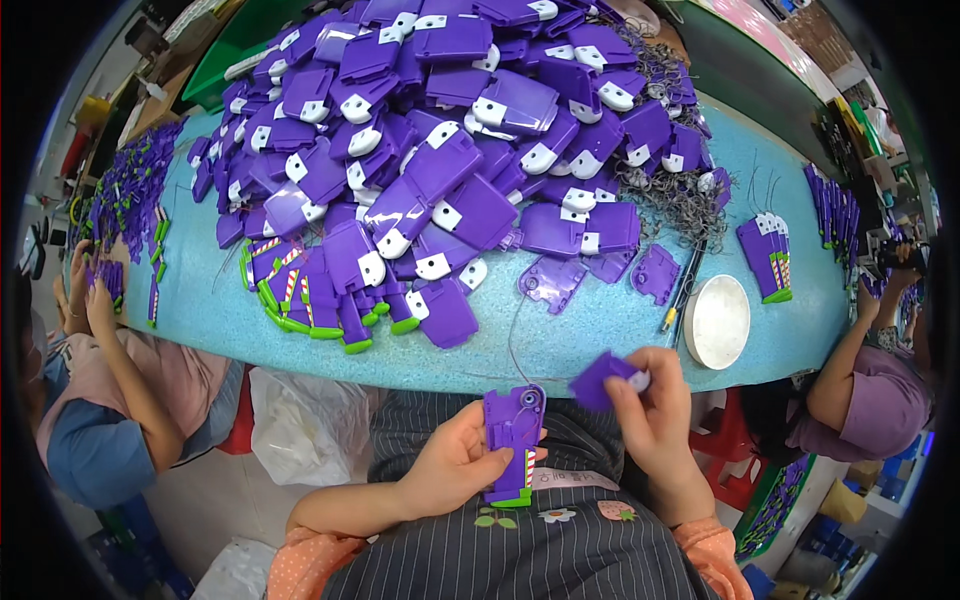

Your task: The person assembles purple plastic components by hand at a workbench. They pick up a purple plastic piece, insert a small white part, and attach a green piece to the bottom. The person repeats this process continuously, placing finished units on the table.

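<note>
Over the lap: shell (515, 432), purple, green-footed, inner side showing.
Left hand (455, 452): thumb and fingers gripping the shell by its sides.
Right hand (652, 405): pinching a cover (594, 380), apart from the shell.
Wire (513, 335): thin, arcs off the shell's top; probably snags easily.
Shell handling: likely light, stiff, slick plastic; best held by side edges, off the wire.
Pile (480, 120): purple pieces, on table (580, 335).

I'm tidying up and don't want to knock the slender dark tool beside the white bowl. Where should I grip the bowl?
Probably pinch the right-hand rim of the white bowl, coming from the right. Its raised round edge is exposed there, while the slender dark tool lies close along the left side.
</note>
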The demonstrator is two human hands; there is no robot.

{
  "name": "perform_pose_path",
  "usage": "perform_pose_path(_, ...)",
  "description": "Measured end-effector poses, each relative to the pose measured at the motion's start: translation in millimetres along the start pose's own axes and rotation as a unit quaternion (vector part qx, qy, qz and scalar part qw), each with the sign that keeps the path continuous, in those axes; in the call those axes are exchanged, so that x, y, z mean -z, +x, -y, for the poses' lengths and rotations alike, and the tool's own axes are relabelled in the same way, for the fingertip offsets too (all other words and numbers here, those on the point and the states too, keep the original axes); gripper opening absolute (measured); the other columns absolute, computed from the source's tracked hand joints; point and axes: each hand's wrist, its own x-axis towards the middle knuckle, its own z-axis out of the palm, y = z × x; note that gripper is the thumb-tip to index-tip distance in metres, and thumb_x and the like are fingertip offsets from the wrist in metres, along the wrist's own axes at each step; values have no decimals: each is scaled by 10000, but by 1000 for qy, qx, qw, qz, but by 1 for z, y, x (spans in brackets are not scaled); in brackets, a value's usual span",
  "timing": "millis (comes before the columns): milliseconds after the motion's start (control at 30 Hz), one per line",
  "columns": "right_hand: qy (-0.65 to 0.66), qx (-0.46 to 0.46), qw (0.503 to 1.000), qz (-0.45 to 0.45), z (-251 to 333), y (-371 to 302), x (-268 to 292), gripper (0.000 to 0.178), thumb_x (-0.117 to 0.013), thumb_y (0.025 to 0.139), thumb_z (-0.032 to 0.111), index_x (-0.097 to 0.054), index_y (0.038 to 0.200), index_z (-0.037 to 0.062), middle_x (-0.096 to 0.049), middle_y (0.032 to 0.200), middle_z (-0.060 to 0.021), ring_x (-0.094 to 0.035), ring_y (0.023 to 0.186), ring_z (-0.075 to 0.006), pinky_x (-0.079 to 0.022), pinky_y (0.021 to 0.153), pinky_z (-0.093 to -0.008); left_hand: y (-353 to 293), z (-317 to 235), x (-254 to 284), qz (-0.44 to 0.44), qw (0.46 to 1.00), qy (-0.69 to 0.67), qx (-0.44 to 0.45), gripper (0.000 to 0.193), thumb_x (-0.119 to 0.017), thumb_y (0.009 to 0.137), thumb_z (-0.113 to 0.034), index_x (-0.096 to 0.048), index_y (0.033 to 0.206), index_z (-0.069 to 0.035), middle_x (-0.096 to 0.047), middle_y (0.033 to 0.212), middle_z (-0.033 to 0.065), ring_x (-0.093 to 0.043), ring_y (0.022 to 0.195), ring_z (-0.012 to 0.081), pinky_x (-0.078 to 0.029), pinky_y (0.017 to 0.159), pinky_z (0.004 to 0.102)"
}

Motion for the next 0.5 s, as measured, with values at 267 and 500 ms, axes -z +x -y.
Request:
perform_pose_path(267,234,-20,950,204,6,1,-19,256,-613,821,-3,-590,1075,-23,-516,1108,-117,-517,589,-38,-403,488,-170,4,7,-14,32,998,61,-10,493,-435,849,97,-299,1314,4,-511,1186,115,-531,1124,194,-452,934,329)
perform_pose_path(500,172,-1,969,178,-1,-4,-26,291,-638,804,-9,-579,1088,-21,-506,1119,-120,-519,576,-36,-430,487,-177,3,9,-18,14,995,93,-30,411,-497,868,30,-363,1256,6,-548,1100,102,-576,1003,147,-489,802,267)
